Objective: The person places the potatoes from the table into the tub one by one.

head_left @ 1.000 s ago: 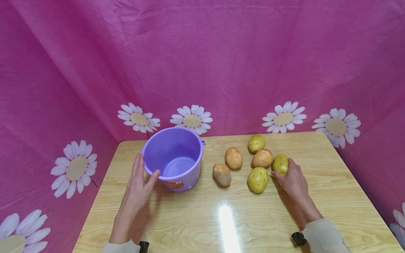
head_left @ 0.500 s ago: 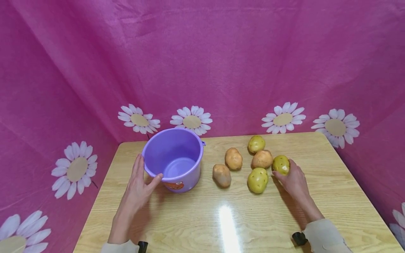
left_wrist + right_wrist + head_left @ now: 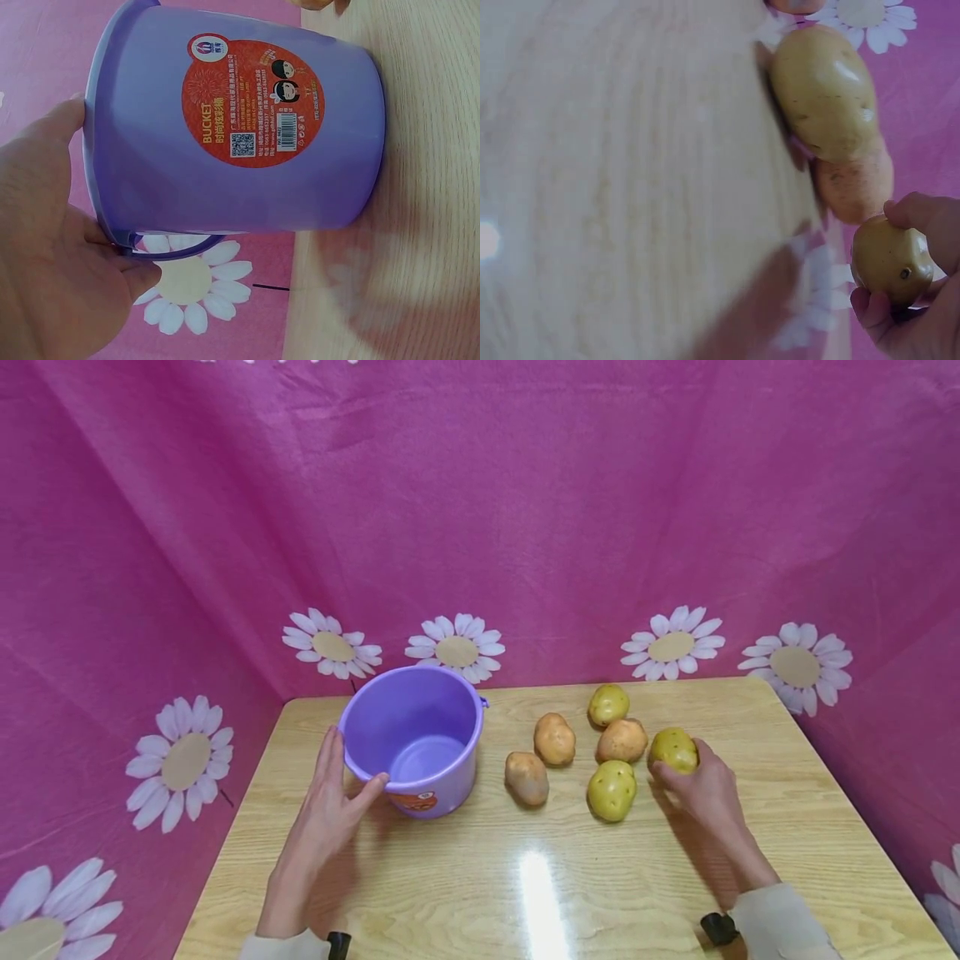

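Yellow-green potato (image 3: 672,749) in right hand (image 3: 708,785)

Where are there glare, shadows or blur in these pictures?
Head view: white glare on the table, shadows beside left hand and right hand; left wrist view: label on the bucket fairly crisp, reddish shadow nearby; right wrist view: dimmer, softer, bright spot at left, shine on the held potato.
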Tool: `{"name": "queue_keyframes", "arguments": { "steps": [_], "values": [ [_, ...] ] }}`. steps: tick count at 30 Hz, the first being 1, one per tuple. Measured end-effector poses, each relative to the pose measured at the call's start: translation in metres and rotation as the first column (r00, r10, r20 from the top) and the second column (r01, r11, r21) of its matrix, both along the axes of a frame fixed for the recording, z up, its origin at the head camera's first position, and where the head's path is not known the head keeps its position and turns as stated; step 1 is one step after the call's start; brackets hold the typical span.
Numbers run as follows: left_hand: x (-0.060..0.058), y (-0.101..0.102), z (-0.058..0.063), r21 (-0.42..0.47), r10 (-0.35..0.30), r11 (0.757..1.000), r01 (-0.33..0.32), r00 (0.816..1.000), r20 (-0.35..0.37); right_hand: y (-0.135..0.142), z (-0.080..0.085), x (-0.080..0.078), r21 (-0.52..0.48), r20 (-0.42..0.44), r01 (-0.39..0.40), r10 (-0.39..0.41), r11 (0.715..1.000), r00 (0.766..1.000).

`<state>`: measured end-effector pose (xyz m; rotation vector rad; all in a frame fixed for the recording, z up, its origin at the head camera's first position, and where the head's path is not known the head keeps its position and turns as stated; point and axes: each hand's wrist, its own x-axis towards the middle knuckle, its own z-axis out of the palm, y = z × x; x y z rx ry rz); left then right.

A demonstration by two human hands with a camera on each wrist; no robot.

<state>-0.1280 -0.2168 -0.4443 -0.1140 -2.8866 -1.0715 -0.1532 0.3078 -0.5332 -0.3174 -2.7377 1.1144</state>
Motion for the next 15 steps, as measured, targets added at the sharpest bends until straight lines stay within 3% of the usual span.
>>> {"name": "queue_keyframes", "arguments": {
  "steps": [6, 15],
  "values": [
    [-0.001, 0.000, -0.001, -0.006, -0.001, 1.000, 0.001, 1.000, -0.004, 0.004, 0.017, 0.000, 0.008, -0.026, -0.006, 0.006, 1.000, 1.000],
    [-0.001, -0.001, 0.000, -0.005, -0.001, 1.000, 0.001, 1.000, 0.012, 0.006, 0.055, -0.002, 0.079, -0.130, 0.007, 0.003, 0.997, 0.992]
  ]
}}
